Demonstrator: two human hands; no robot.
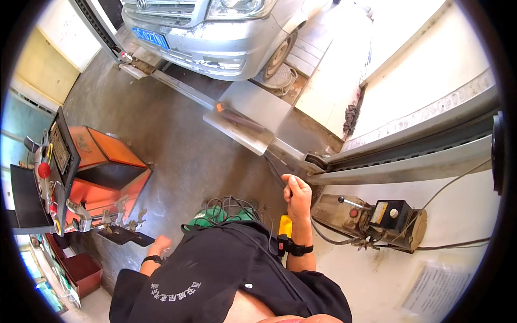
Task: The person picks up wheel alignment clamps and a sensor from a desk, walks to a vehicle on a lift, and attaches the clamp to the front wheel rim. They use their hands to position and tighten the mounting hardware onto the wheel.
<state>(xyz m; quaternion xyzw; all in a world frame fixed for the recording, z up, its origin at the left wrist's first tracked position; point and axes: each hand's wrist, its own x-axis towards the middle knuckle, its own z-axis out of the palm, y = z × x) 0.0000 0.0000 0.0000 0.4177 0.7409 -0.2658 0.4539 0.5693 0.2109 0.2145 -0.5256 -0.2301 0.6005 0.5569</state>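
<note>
My right hand (296,192) is raised at the centre right with its fingers curled closed. A dark cable (276,168) runs behind it toward a dusty hydraulic pump unit (339,218) with a lever; whether my fingers hold the cable is hidden. My left hand (160,245) hangs low at my left side, near the orange machine's black lower bracket (121,234); its fingers are too indistinct to read. Loops of black cable (231,207) lie at my front over green fabric, and a yellow object (285,226) is beside my right wrist.
A silver van (215,32) stands ahead over a lift plate (239,129) with long metal rails (186,89). An orange wheeled machine (113,151) with screen and clamps fills the left. A steel post (398,151) and white wall (420,81) bound the right.
</note>
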